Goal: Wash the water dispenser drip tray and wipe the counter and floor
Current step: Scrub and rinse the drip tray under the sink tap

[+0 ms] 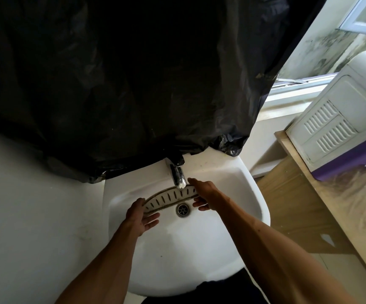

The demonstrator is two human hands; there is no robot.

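- Head view looked steeply down into a white ceramic washbasin [221, 249], with two bare forearms reaching in from 6 o'clock.
- A curved white plastic drip tray [171, 195], with a row of dark slots and grimy brown edges, was held across the bowl. It sat just at 12 o'clock of the round metal drain [183, 210] and right under the spout of the chrome tap [177, 177].
- The left hand [139, 216] had the tray's 9 o'clock end. Its thumb lay over the top edge and its fingers [152, 220] stretched almost straight beneath, pinching the end between them.
- The right hand [205, 194] had the 3 o'clock end. Its forefinger [192, 180] ran out along the far edge close to the tap, while the other fingers curled under the near edge.
- Whether water ran from the tap could not be told.
- A crinkled black plastic sheet [123, 84] hung over the wall at 12 o'clock. Its lower hem draped onto the basin's back ledge and over the base of the tap.
- At 3 o'clock, apart from the basin, a pale wooden counter [353, 205] carried a white boxy appliance [340, 119] with louvred vents and a purple band along its foot.
- At 1 o'clock stood a white-framed window [362, 20].
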